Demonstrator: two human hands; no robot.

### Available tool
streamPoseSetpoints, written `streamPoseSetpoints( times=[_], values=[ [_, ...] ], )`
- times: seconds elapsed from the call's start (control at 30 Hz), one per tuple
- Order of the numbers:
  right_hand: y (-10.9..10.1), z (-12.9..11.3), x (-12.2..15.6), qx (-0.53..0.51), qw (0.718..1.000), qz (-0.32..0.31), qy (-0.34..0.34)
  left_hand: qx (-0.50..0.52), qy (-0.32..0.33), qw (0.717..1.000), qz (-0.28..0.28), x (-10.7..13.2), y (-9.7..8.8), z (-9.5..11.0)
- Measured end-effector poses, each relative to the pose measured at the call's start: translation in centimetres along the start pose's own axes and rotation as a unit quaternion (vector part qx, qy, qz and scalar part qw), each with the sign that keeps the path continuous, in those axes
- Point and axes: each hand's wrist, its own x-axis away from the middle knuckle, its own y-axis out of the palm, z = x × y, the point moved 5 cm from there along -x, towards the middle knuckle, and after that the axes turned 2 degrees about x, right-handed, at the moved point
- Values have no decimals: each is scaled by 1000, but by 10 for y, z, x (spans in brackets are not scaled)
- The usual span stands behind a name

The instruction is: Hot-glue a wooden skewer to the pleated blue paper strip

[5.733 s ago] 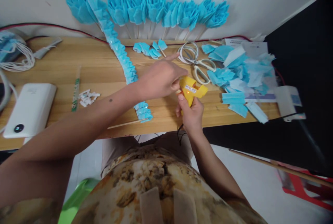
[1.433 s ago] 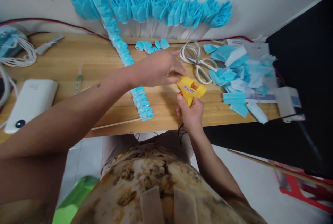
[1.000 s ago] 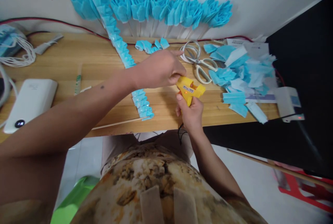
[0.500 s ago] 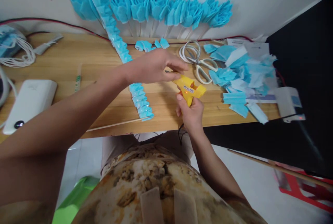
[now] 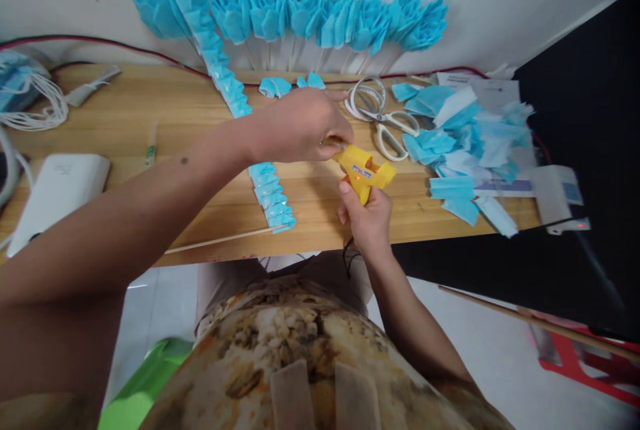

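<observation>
Over the middle of the wooden surface point(image 5: 320, 223), a yellow glue gun point(image 5: 367, 170) is held in the right hand point(image 5: 369, 215), whose fingers wrap its handle; a small orange light glows on its side. The left hand point(image 5: 310, 127) reaches across from nine o'clock, its thumb and fingers narrow at the gun's front end. I cannot tell whether they are closed on it.

Taking the gun as the centre, a pleated blue strip point(image 5: 271, 193) runs beneath the left forearm, its near end at eight o'clock, where a thin stick point(image 5: 227, 240) touches it. Small blue pieces point(image 5: 275, 87) lie between ten and eleven o'clock, just beyond the left hand. At twelve o'clock are rings of tape point(image 5: 383, 100), touching the scissors point(image 5: 389, 143), whose pale handles spread toward one o'clock. Loose blue scraps point(image 5: 453, 187) heap up between two and three o'clock.

Farther off, blue flowers point(image 5: 304, 7) on sticks lean in a row against the wall at eleven o'clock. A white power bank point(image 5: 65, 183) lies at nine o'clock.
</observation>
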Motion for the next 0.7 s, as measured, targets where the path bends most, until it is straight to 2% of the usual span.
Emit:
streamPoseSetpoints(
  times=[0.17, 0.37, 0.53, 0.63, 0.7],
  values=[
    [-1, 1, -1, 0, 1000, 10, 1, -87, 10, 995, -36, -5, 2, 9],
    [0, -3, 0, 8, 1000, 4, 0, -99, 20, 995, -22, -7, 4, 8],
    [-1, 1, 0, -9, 1000, -1, 0, 21, 25, 999, 9, 1, -3, -1],
    [-1, 3, 0, -16, 1000, -3, -1, 110, 1, 994, 23, 9, -7, -9],
    [-1, 3, -1, -13, 1000, 1, 1, 133, -13, 991, 31, 13, -7, -12]
  ],
)
